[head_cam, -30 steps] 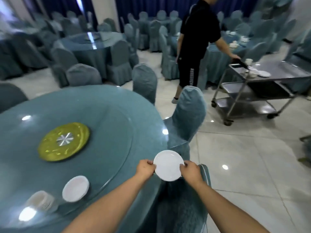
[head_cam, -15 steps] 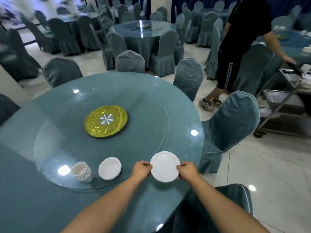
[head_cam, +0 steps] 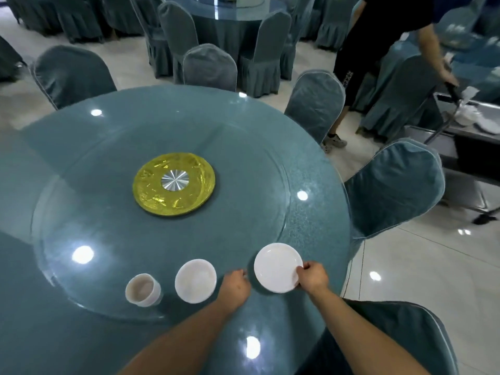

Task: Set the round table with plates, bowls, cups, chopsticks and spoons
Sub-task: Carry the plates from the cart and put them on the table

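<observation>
A small white plate (head_cam: 276,266) is over the near right edge of the round teal table (head_cam: 243,131). My right hand (head_cam: 312,277) pinches its right rim. My left hand (head_cam: 235,286) is just left of the plate, off it, with fingers loosely curled and nothing in them. On the glass turntable (head_cam: 108,239) sit a stack of white bowls or plates (head_cam: 195,280) and a stack of white cups (head_cam: 142,289). No chopsticks or spoons are in view.
A gold disc (head_cam: 174,184) marks the turntable's centre. Covered chairs (head_cam: 392,188) ring the table, one right below me (head_cam: 392,336). A person in black (head_cam: 359,50) stands at the far right by a metal trolley (head_cam: 473,125) carrying white dishes.
My view has swung left and down over the table. The plate has come down toward the table's near edge, and my left hand has let go of its rim.
</observation>
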Available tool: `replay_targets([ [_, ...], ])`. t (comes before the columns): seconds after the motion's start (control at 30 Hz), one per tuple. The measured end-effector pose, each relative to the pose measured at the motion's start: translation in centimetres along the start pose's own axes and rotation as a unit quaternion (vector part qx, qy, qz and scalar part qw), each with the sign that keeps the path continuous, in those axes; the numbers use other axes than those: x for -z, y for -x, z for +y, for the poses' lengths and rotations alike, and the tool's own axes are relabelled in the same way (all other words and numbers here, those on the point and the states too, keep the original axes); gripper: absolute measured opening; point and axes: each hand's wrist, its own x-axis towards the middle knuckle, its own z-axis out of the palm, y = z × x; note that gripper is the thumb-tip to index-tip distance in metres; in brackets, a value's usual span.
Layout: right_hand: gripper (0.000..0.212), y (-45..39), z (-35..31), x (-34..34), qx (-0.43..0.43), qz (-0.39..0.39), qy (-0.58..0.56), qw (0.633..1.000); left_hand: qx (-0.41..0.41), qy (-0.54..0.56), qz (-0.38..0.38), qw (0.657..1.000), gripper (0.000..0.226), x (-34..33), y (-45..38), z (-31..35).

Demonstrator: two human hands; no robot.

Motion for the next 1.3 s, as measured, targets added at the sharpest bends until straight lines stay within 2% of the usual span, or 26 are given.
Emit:
replay_targets([
  [0.07, 0.01, -0.2, -0.3, -0.5, -0.008, 0.01, -0.017, 1.0, -0.04, -0.006, -0.02, 0.999, 0.033, -0.6, -0.4, -0.8],
  [0.17, 0.013, -1.0, -0.6, -2.1, -0.02, 0.014, -0.025, 0.999, -0.062, -0.088, -0.049, 0.993, 0.053, -1.8, -1.6, -1.8],
  [0.37, 0.014, -3.0, -0.6, -4.2, -0.031, 0.002, -0.031, 0.999, -0.034, -0.214, -0.131, 0.967, 0.075, -3.7, -2.3, -3.2],
  [0.47, 0.014, -3.7, -1.1, -5.2, -0.029, -0.011, -0.037, 0.999, -0.033, -0.252, -0.149, 0.956, 0.078, -3.9, -2.3, -3.8],
  [0.9, 0.016, -4.5, -3.2, -9.7, -0.012, -0.076, -0.041, 0.996, 0.013, -0.279, -0.145, 0.949, 0.078, -3.8, -0.1, -5.7],
  [1.07, 0.012, -3.7, -3.8, -12.0, -0.006, -0.111, -0.028, 0.993, 0.03, -0.292, -0.146, 0.945, 0.089, -3.1, 0.7, -8.1],
  [1.3, 0.023, -1.9, -4.0, -14.3, 0.023, -0.168, 0.036, 0.985, 0.051, -0.276, -0.134, 0.95, 0.077, -1.7, 2.5, -12.1],
])
